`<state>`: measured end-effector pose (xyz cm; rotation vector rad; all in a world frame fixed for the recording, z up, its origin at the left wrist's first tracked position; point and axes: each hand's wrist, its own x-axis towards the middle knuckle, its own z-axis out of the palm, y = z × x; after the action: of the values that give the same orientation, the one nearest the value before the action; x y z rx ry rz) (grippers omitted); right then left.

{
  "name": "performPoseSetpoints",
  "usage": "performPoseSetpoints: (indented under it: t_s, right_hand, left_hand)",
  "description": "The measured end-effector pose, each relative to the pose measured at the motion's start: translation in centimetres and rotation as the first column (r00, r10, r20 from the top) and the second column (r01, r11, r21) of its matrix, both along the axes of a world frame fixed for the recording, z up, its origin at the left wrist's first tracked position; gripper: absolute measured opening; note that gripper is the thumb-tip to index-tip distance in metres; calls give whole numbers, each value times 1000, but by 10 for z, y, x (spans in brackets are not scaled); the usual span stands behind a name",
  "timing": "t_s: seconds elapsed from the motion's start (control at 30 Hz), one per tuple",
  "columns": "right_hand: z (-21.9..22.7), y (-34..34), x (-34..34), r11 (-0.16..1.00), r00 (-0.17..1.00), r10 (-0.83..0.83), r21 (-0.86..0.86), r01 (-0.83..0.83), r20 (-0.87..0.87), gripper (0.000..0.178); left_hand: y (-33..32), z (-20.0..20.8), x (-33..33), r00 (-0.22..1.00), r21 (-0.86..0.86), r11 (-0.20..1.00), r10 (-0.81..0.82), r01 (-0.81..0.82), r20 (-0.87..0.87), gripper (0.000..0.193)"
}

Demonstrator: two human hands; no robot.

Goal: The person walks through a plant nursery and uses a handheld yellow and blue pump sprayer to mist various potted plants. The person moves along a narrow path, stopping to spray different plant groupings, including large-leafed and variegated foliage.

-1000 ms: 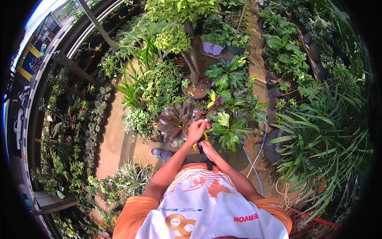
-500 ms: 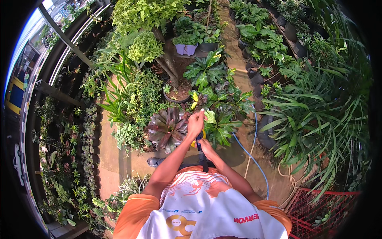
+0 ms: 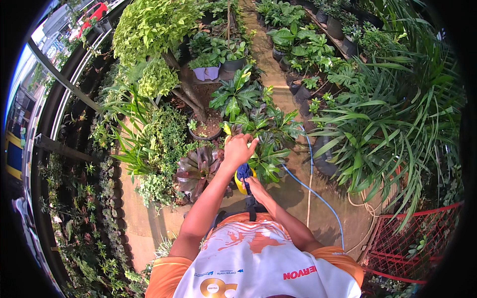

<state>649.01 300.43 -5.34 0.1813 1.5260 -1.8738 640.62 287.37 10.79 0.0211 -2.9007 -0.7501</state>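
My left hand (image 3: 239, 150) reaches over the front leaves of a croton-like plant (image 3: 268, 158), back of the hand up. Its thumb stands apart from the bent fingers, whose tips are partly hidden. Close below it, in front of my body, my right hand (image 3: 255, 186) is closed around a yellow and dark blue object (image 3: 244, 173); its kind cannot be made out. Left of my hands grows a purple-brown rosette plant (image 3: 198, 169). Behind them a small tree (image 3: 201, 110) stands in a round pot of soil.
A blue hose (image 3: 318, 194) curves over the brown ground on the right. Long strap-leaved plants (image 3: 370, 134) overhang that side, with a red mesh rack (image 3: 412, 238) below. Dense potted greenery (image 3: 169, 129) lines the left. A lilac pot (image 3: 206, 73) sits farther back.
My view has shifted, so the plants sit further left. My left hand has opened from a closer pinch, and more of the yellow and dark blue object in my right hand shows.
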Motion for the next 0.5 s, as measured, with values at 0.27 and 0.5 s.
performPoseSetpoints:
  t_s: [0.27, 0.5]
  right_hand:
    - [40, 12, 7, 973, 985, -171, -150, 175, 40, 30]
    - [28, 15, 0, 993, 993, -96, -68, 92, -70, 33]
  left_hand:
    - [47, -68, 24, 993, 7, 993, -118, 118, -14, 44]
    - [33, -80, 26, 985, 203, 964, -171, 172, -23, 36]
